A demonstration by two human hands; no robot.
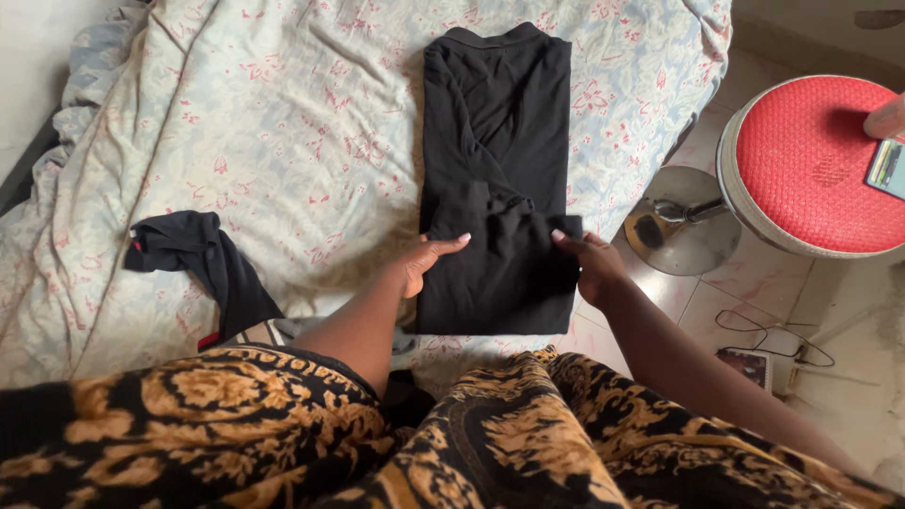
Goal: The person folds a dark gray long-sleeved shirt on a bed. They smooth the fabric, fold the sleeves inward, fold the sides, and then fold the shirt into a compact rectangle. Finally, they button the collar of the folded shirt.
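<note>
A black garment lies folded lengthwise on the bed, its collar at the far end. Its near end is folded up over itself. My left hand grips the left edge of that folded-up part, fingers flat on the cloth. On the right edge, my right hand pinches the same fold. Both hands sit at the near third of the garment.
The bed carries a pale floral sheet. A crumpled dark garment lies to the left. To the right stands a round red-topped stool with a card-like object on it. A small device with cables lies on the tiled floor.
</note>
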